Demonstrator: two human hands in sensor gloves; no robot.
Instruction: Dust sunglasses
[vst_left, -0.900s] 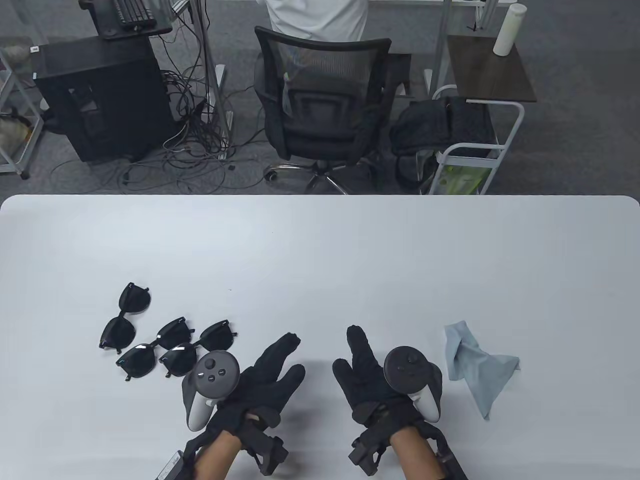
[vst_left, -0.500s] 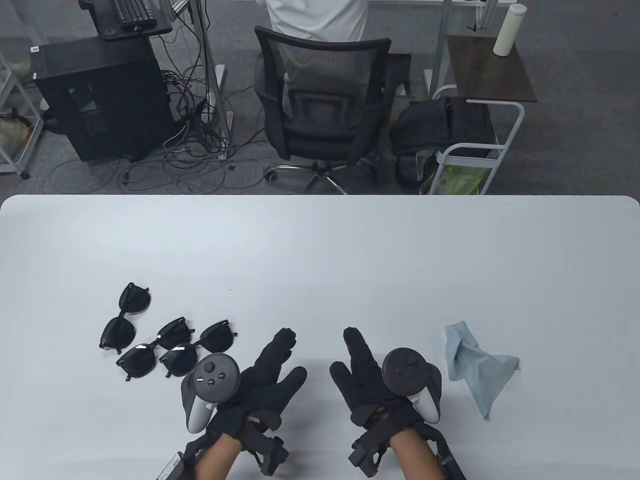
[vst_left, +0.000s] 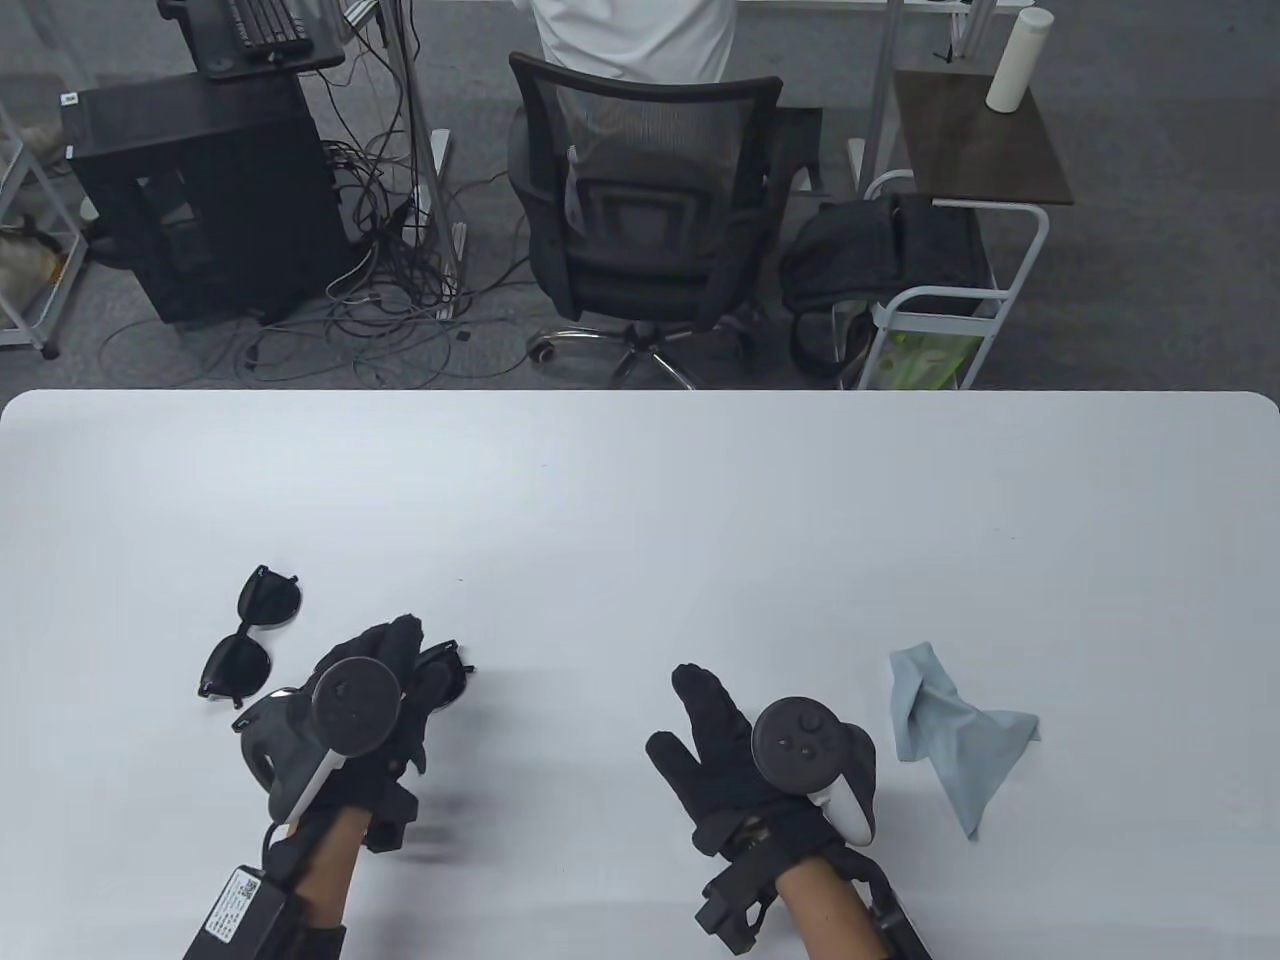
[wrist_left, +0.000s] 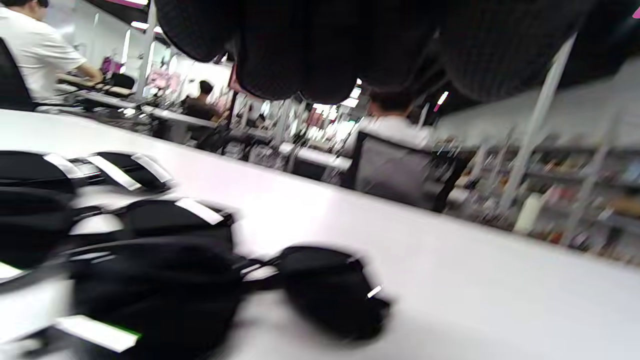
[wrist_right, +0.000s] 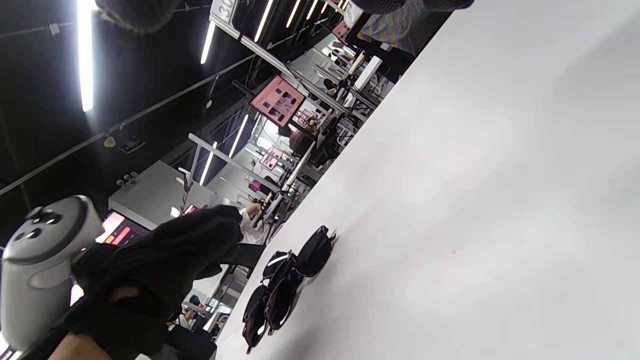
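Three pairs of black sunglasses lie at the table's near left. One pair lies apart in plain view. My left hand hovers over the other two and covers most of them; one lens shows at its right. In the blurred left wrist view the gloved fingers hang above the nearest pair, not touching it. The right wrist view shows the left hand beside the sunglasses. My right hand lies open and empty near the front middle. A light blue cloth lies crumpled to its right.
The white table stretches to its far edge. Beyond it stand an office chair, a computer tower with tangled cables, and a white cart with a bag.
My left hand has swung left from the front middle to above the sunglasses cluster. My right hand has drawn back slightly toward me. The sunglasses and cloth have not moved.
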